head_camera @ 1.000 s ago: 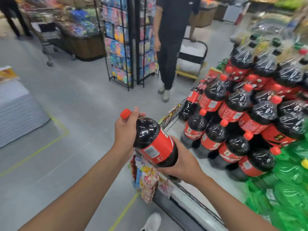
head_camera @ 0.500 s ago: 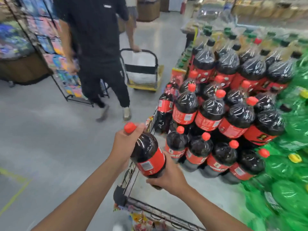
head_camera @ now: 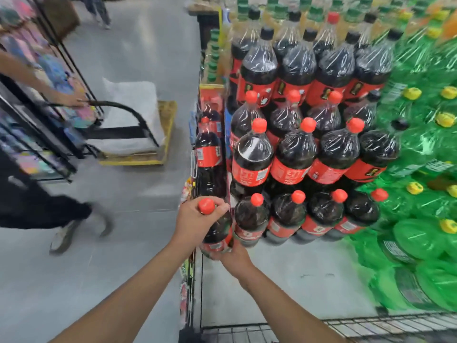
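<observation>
The left hand curls round the neck of the cola bottle, under its red cap — the right hand grips its base. The bottle is near-upright, just beside the near row of stacked cola bottles.

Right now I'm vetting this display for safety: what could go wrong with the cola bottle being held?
The cola bottle, gripped at the neck by the left hand and from below by the right hand, is near the edge of the platform; it might tip off. Bumping the front-row bottle could unsettle the tiers stacked above. A passer-by walks close by in the aisle.
</observation>
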Available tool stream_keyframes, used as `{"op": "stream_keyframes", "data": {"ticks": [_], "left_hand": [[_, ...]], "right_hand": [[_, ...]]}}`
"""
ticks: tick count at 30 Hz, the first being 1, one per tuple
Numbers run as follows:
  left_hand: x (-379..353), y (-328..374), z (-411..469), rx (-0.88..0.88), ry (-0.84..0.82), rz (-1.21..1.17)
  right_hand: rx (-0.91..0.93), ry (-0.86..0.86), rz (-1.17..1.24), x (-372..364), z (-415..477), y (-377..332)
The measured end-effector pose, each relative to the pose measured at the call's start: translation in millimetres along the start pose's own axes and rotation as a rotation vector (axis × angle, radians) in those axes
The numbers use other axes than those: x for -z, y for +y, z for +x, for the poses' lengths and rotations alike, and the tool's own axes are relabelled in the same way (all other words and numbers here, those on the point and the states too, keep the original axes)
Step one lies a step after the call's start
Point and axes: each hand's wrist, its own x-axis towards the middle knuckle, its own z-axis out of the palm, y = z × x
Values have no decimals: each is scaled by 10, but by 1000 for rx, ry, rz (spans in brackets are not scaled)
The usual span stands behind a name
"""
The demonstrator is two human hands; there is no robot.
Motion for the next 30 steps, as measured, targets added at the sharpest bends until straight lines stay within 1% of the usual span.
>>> {"op": "stream_keyframes", "data": {"ticks": [2, 4, 7, 10, 13, 17, 22, 25, 30], "left_hand": [[-3, -95, 112, -19, -40, 13], [-24, -201, 208, -38, -63, 34], [-60, -349, 318, -61, -125, 55], [-93, -440, 404, -119, -177, 81], [-107, -497, 458, -154, -203, 82], [-120, -565, 480, -178, -217, 106], [-125, -561, 501, -178, -228, 110], [-103, -559, 548, -142, -264, 112], [-89, -535, 586, -105, -286, 183]], "right_hand": [[-55, -18, 82, -42, 93, 11], [-93, 1, 116, -61, 144, 21], [-115, 22, 179, -65, 179, 16], [-136, 47, 235, -83, 265, 70], [-172, 82, 270, -127, 327, 109], [-192, 79, 337, -169, 369, 120], [-247, 44, 461, -152, 430, 140], [-282, 25, 524, -133, 437, 145], [-331, 15, 453, -2, 415, 56]]}}
